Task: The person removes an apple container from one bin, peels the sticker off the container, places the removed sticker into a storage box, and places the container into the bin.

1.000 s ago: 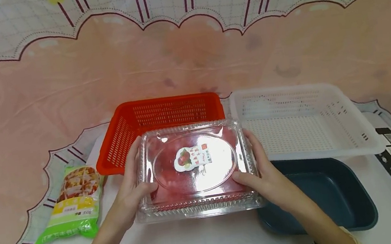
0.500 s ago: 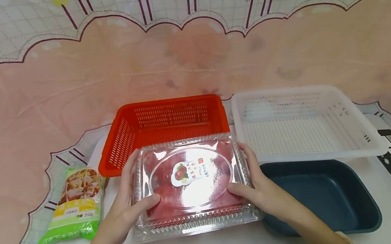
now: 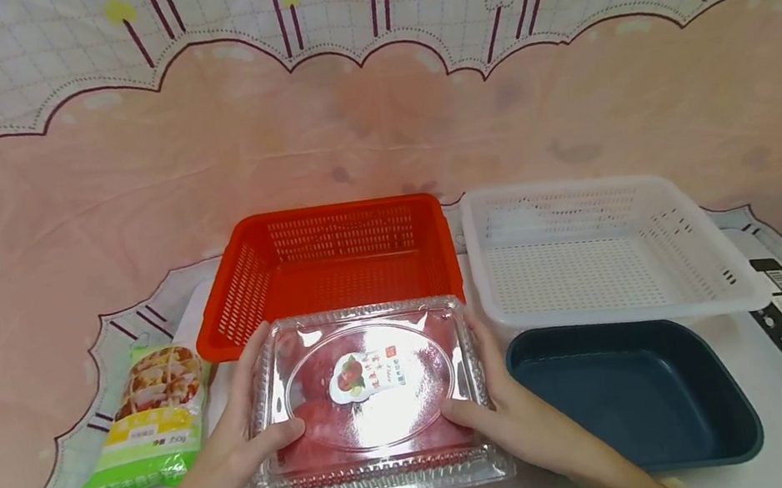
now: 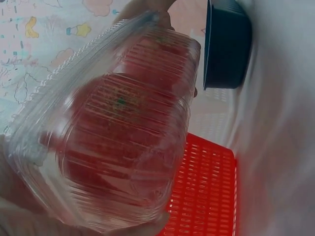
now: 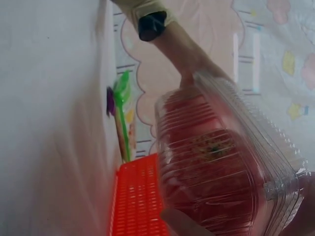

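Though wide, two-handed grip (image 3: 239,442) (image 3: 504,411) round box (image 3: 372,409)

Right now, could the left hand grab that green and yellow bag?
Probably not without letting go: the left hand is holding one side of the clear box. Once free, likely yes; the bag lies nearby on its left, with nothing visible between them.

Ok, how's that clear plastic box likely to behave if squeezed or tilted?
The clear plastic box will probably flex under pressure, as its ribbed walls look thin. Its glossy surface may be slippery. The red contents seen through the sides look rounded, so they might roll or shift.
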Available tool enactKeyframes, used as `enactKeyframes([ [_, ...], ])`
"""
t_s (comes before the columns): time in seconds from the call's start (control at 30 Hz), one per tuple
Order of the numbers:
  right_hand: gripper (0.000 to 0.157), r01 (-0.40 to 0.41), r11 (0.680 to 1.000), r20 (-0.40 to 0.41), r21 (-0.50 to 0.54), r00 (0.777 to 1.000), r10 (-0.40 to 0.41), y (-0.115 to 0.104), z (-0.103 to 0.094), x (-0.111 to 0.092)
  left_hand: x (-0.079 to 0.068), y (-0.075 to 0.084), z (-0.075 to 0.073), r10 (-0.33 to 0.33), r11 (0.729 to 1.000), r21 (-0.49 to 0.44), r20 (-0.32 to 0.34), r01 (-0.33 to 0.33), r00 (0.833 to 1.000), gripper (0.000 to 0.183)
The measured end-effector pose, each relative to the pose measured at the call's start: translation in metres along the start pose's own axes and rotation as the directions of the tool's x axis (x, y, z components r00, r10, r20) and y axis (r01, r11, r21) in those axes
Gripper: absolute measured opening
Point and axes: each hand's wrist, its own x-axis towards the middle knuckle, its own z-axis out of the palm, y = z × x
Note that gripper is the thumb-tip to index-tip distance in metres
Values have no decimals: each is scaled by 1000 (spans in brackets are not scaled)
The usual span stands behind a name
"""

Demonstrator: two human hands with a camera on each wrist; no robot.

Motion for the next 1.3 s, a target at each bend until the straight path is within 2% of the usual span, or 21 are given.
enactKeyframes([
  [0.1, 97, -18, 1000, -4, -16, 1000, 17, 2, 0, -2, -2, -1, 2, -17, 1000, 14, 13, 16, 1000, 95],
  [0.27, 99, -60, 998, 3, -33, 998, 60, 5, 2, -5, -7, -4, 2, -78, 992, 102, 35, 74, 996, 94],
  [0.43, 103, -123, 991, 39, -54, 991, 125, 8, 8, -7, -11, -12, 0, -133, 986, 110, 65, 125, 989, 92],
  [0.63, 102, -149, 985, 52, -90, 987, 154, 13, 9, -4, -11, -20, 0, -128, 986, 115, 76, 119, 989, 91],
  [0.8, 102, -135, 986, 69, -101, 987, 142, 18, 6, 1, -7, -23, 5, -123, 981, 158, 76, 109, 990, 94],
  [0.93, 107, -74, 989, 125, -124, 988, 90, 22, 5, 2, -6, -25, 10, -143, 959, 258, 72, 120, 987, 102],
  [1.07, 109, -42, 988, 172, -148, 983, 68, 27, 7, 3, -6, -24, 11, -245, 912, 360, 88, 198, 966, 108],
  [1.17, 110, -47, 991, 189, -129, 979, 71, 30, 11, 4, -5, -25, 9, -296, 888, 395, 95, 237, 951, 109],
  [1.3, 109, -41, 992, 192, -118, 979, 63, 34, 14, 6, -3, -28, 8, -323, 876, 409, 101, 257, 941, 109],
])
